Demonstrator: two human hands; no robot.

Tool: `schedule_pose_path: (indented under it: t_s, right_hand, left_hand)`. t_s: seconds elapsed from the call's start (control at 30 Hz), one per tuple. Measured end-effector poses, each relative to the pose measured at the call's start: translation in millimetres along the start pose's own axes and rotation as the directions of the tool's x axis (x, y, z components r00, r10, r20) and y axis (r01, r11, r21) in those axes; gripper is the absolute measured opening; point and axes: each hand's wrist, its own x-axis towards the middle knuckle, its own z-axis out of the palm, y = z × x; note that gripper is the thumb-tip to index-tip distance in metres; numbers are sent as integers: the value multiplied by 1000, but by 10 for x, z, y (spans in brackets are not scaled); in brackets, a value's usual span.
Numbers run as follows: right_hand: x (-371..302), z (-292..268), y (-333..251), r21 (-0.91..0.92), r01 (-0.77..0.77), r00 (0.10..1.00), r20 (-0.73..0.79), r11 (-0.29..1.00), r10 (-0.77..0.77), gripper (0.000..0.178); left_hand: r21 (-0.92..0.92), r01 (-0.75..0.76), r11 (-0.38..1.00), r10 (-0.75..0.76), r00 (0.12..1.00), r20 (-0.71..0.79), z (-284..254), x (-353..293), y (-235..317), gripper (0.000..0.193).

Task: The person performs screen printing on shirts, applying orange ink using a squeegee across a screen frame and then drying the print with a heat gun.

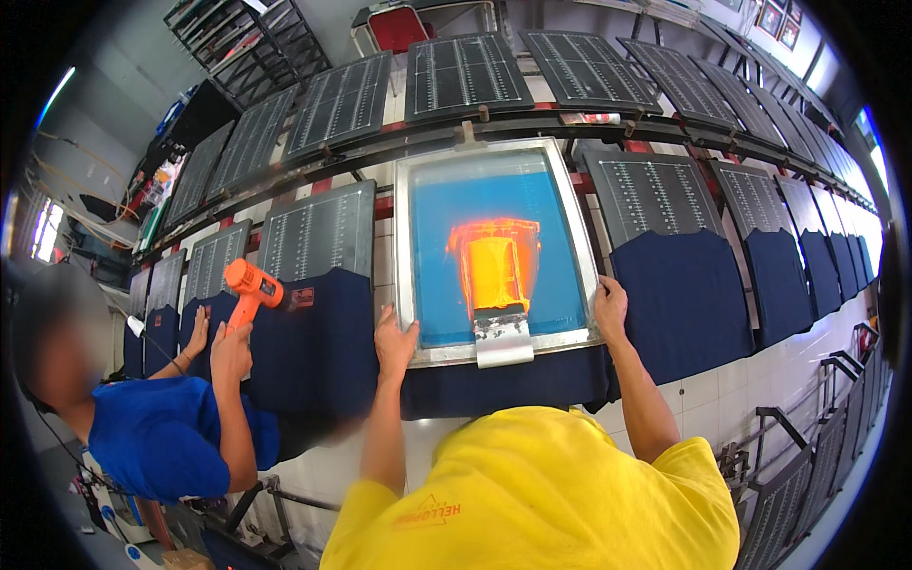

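Note:
A silk-screen frame (404, 237) with a metal rim and blue mesh lies over a dark navy shirt (503, 385) in front of me. My left hand (395, 337) is closed on the frame's left side near its front corner. On the opposite side, my right hand (611, 309) grips the right rim, fingers partly hidden by it. Bright orange ink (494, 261) is spread on the middle of the mesh. A metal-handled squeegee (503, 342) stands against the ink's near end, its handle leaning over the front rim.
At the left, a co-worker in a blue shirt points an orange heat gun (252, 285) at a small orange print on a navy shirt (313, 332). Navy shirts (679, 294) lie on boards to my right. Bare black boards (465, 76) line the far side beyond a rail.

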Motion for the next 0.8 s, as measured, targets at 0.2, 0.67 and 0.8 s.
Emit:
schedule_pose_path:
  t_s: [0.2, 0.67, 0.8]
  right_hand:
    - [31, 13, 60, -68, 51, 998, -19, 996, -52, 22]
    - [-817, -185, -1269, 32, 803, 382, 739, 595, -554, 66]
    - [-672, -121, -1444, 75, 761, 394, 736, 645, -551, 55]
  left_hand:
    - [-25, 118, 993, -113, 982, 153, -70, 8, 48, 51]
    - [-379, -215, 900, 371, 834, 408, -163, -632, 1078, 36]
    - [-356, -295, 887, 432, 800, 415, -74, -559, 1201, 36]
